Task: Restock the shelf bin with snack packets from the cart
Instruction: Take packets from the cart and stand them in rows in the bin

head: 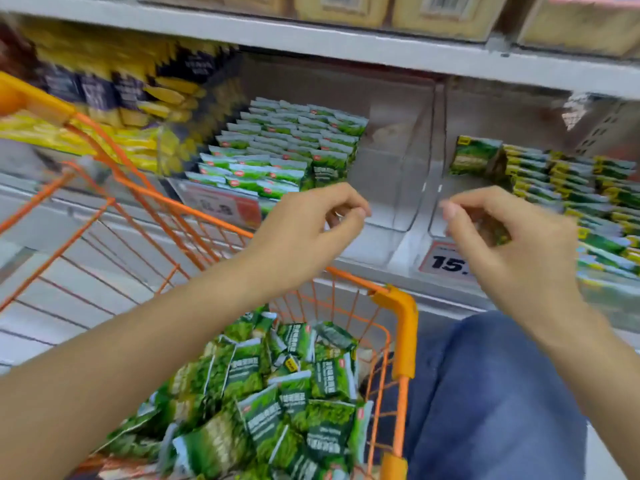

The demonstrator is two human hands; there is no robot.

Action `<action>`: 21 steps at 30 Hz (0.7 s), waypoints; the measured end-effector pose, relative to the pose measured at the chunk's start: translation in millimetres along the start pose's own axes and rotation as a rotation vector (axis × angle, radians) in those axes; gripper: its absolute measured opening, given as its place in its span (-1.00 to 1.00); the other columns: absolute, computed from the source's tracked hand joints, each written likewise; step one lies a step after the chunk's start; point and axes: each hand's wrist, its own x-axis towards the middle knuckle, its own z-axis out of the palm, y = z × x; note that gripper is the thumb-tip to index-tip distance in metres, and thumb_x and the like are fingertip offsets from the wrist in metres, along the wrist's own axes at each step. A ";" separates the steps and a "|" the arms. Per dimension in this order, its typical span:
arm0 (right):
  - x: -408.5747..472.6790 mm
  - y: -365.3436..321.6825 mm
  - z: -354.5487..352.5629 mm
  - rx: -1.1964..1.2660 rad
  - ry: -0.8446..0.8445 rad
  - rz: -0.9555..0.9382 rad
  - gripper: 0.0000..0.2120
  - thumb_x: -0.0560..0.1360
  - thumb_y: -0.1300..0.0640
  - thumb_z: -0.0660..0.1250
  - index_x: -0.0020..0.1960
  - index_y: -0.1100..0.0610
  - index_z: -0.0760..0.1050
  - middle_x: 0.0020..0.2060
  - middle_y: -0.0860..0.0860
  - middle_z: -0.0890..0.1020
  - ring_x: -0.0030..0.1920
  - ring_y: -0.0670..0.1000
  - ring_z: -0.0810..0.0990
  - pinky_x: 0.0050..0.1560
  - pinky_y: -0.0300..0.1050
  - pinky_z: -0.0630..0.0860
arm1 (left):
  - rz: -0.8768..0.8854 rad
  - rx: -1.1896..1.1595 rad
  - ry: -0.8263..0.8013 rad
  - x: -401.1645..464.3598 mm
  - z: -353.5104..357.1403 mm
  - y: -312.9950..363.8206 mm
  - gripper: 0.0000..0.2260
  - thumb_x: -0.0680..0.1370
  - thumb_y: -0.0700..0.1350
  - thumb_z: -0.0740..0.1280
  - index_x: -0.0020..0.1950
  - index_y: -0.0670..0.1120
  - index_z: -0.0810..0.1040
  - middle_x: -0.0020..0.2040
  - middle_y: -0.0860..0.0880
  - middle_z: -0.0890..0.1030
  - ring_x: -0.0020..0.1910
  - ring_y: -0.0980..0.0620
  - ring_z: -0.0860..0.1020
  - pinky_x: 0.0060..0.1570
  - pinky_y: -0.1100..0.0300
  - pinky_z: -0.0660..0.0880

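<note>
Hands hang side by side at mid-frame, above the cart [403,327] and in front of the bin [391,188]. The left hand [311,230] has its fingers curled with thumb and forefinger tips close together; no packet shows in it. The right hand [512,237] is curled too, and something green shows under its fingers at the palm, possibly a packet or only the stock behind it; blur keeps me from telling which.

By my reading the task is roughly half done. The clear bin at centre holds neat rows of green packets [284,150] across its left part, stacked front to back, while its right part is bare down to the floor. A loose heap of like packets [277,393] lies in the orange wire cart at the lower centre, so plenty is left to move.

To the right, a second bin holds other green packets with yellow trim [571,188]. Yellow packs [114,109] fill the upper left, smeared by motion.

Writing: a white tag [446,261] below the right hand reads "15." before the hand cuts it off. An orange-red tag [225,206] on the bin front has blurred digits I cannot read. The packets carry a small red logo and pale lettering, too small to make out.
</note>
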 end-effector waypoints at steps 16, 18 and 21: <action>-50.8 -81.4 63.1 -0.304 -1.036 -0.268 -0.57 0.57 -0.23 0.11 0.31 -0.02 0.40 0.07 0.00 0.61 0.07 0.05 0.57 -0.19 -0.09 0.42 | -0.211 0.396 -1.300 -125.1 22.0 -47.9 -0.63 0.57 -0.01 0.33 0.36 -0.05 0.42 0.25 -0.05 0.52 0.13 -0.04 0.48 -0.07 0.21 0.33; -50.5 -83.1 59.8 -0.267 -1.008 -0.269 -0.57 0.58 -0.24 0.09 0.32 -0.03 0.39 0.09 -0.03 0.61 0.07 0.03 0.57 -0.18 -0.09 0.44 | -0.236 0.340 -1.297 -125.8 21.4 -46.8 -0.69 0.58 0.00 0.32 0.29 -0.07 0.47 0.19 -0.04 0.55 0.05 0.00 0.47 -0.08 0.18 0.37; -51.7 -81.6 59.3 -0.257 -0.961 -0.263 -0.60 0.58 -0.25 0.07 0.24 -0.02 0.41 -0.03 -0.03 0.62 -0.03 0.03 0.57 -0.23 -0.09 0.44 | -0.326 0.221 -1.385 -120.0 14.9 -41.5 -0.58 0.57 0.16 0.28 0.31 -0.07 0.46 0.22 -0.04 0.53 0.14 -0.01 0.50 0.12 0.09 0.48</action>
